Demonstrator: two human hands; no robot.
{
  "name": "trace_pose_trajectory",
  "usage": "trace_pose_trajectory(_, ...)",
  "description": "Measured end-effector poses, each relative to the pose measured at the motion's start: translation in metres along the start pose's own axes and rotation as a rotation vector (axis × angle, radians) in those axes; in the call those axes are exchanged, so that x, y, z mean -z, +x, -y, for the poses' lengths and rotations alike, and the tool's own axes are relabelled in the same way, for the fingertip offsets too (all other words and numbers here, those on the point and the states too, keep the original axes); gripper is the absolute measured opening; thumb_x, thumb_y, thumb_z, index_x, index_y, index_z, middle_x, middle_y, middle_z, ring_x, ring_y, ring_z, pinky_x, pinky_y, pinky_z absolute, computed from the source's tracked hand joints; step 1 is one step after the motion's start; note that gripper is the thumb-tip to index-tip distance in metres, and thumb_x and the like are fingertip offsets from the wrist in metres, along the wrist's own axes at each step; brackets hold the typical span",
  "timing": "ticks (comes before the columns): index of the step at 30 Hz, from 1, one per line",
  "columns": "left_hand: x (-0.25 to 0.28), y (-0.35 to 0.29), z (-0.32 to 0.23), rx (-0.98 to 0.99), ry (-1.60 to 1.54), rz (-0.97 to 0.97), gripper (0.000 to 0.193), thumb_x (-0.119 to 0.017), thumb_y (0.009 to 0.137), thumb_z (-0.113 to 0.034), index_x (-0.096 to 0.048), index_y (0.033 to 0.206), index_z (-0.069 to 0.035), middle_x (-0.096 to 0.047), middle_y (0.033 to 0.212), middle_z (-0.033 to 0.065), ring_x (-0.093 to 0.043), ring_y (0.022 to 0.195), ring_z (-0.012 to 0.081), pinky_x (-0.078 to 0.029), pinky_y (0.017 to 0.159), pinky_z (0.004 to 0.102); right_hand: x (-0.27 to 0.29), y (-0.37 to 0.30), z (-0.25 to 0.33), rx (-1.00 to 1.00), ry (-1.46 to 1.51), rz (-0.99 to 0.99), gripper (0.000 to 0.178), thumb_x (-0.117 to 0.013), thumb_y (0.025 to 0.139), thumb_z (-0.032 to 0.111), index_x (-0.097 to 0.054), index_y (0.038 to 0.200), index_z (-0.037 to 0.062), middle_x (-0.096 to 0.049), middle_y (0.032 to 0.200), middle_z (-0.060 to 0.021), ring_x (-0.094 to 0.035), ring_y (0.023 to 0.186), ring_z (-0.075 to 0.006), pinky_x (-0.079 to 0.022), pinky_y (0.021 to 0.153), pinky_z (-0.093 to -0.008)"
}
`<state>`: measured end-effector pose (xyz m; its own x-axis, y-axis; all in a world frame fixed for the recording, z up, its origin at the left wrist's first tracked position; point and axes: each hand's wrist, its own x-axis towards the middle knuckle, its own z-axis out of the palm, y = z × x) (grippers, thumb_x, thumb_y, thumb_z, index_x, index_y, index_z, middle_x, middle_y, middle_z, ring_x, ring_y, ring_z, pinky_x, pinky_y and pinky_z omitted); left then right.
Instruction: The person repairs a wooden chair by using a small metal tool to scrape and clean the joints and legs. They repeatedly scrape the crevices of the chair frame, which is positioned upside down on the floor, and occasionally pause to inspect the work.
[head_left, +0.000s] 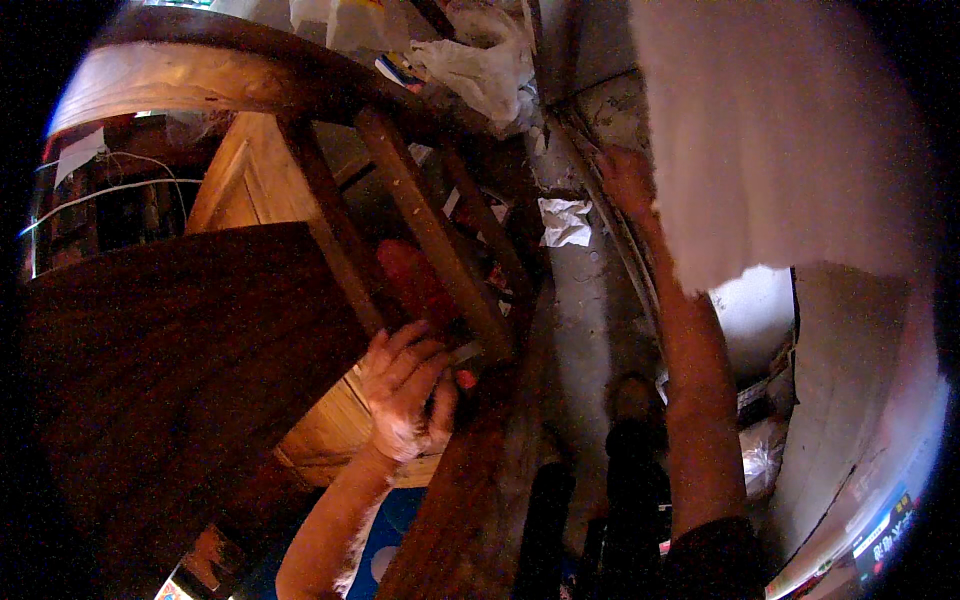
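Observation:
My left hand [410, 390] is closed at the base of the slatted back of a dark wooden chair [425, 230], fingers bent over the wood. A small pale piece [467, 352] and a red spot [465, 378] show beside its fingers; I cannot make out what they are. Farther off, my right hand [627, 180] reaches forward along a dark, bent strip [590, 170]. A hanging pale cloth [780, 130] covers part of that hand. Its fingers are too dim to tell whether they grip the strip.
A crumpled white paper [565, 222] lies on the grey floor [580, 330]. Plastic bags [480, 65] are heaped at the far side. A broad dark wooden surface [180, 340] fills the left, with lighter wood [250, 180] behind it. A reddish object [410, 275] shows between the slats.

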<state>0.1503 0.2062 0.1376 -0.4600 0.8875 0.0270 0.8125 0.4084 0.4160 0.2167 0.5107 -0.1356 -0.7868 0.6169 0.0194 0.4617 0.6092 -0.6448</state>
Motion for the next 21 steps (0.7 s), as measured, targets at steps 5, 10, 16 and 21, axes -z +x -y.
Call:
trace_pose_trajectory(5,0.003,-0.001,0.004,0.009,0.001,0.008,0.014,-0.057,0.065,-0.005,-0.062,0.078,-0.003,-0.060,0.085,0.0117,-0.053,0.099,0.0321,-0.031,0.094,0.0465,-0.003,0.005,0.063,-0.179,0.126,-0.145,0.020,-0.051,0.082,0.018,-0.056,0.078,-0.0011,-0.056,0.077,-0.0239,-0.055,0.073,-0.0402,-0.043,0.063,-0.0440)
trace_pose_trajectory(10,0.000,0.002,-0.003,0.000,-0.014,0.018,0.015,-0.056,0.066,-0.005,-0.062,0.079,-0.002,-0.060,0.086,0.0120,-0.053,0.099,0.0324,-0.030,0.094,0.0477,-0.011,0.014,0.008,-0.030,0.206,-0.144,0.021,-0.051,0.082,0.018,-0.055,0.079,-0.0022,-0.056,0.075,-0.0237,-0.055,0.071,-0.0388,-0.042,0.061,-0.0418)
trace_pose_trajectory(16,0.000,0.000,0.001,0.005,-0.020,0.001,0.014,-0.056,0.066,-0.006,-0.062,0.079,-0.003,-0.061,0.085,0.0116,-0.053,0.099,0.0319,-0.030,0.094,0.0472,-0.002,-0.021,0.031,0.003,0.132,-0.146,0.019,-0.049,0.083,0.016,-0.051,0.076,-0.0014,-0.056,0.074,-0.0229,-0.053,0.068,-0.0417,-0.042,0.059,-0.0425)
trace_pose_trajectory(21,0.001,-0.001,0.001,-0.003,-0.003,0.001,0.014,-0.056,0.066,-0.006,-0.063,0.078,-0.003,-0.061,0.084,0.0113,-0.053,0.098,0.0317,-0.031,0.093,0.0468,0.055,-0.048,0.103,-0.050,0.035,0.080,0.018,-0.045,0.085,0.014,-0.050,0.076,-0.0005,-0.056,0.074,-0.0238,-0.054,0.070,-0.0423,-0.043,0.060,-0.0468)
